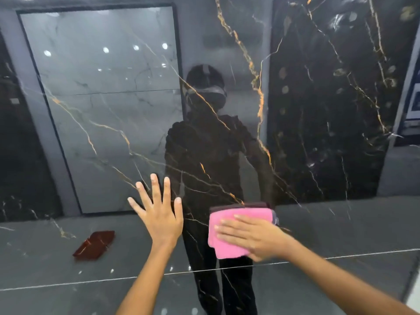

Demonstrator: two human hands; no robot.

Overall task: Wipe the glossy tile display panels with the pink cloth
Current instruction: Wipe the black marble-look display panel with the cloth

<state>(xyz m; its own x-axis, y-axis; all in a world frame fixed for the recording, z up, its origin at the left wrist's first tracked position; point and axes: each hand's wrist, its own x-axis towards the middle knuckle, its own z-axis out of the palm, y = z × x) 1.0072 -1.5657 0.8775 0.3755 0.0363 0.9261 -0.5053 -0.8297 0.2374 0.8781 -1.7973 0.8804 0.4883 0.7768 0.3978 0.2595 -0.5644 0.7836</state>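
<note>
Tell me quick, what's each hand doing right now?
Left hand: open, fingers spread flat against the glossy panel.
Right hand: open, fingers straight, pressing the pink cloth on the panel.

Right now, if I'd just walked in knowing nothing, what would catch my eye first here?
Probably the pink cloth, low and right of centre, pressed flat against the glossy black tile panel by the right hand. Beside it, the left hand lies spread open on the same panel. Then the gold veins streaking across the tile, and the person's dark reflection in its centre.
</note>
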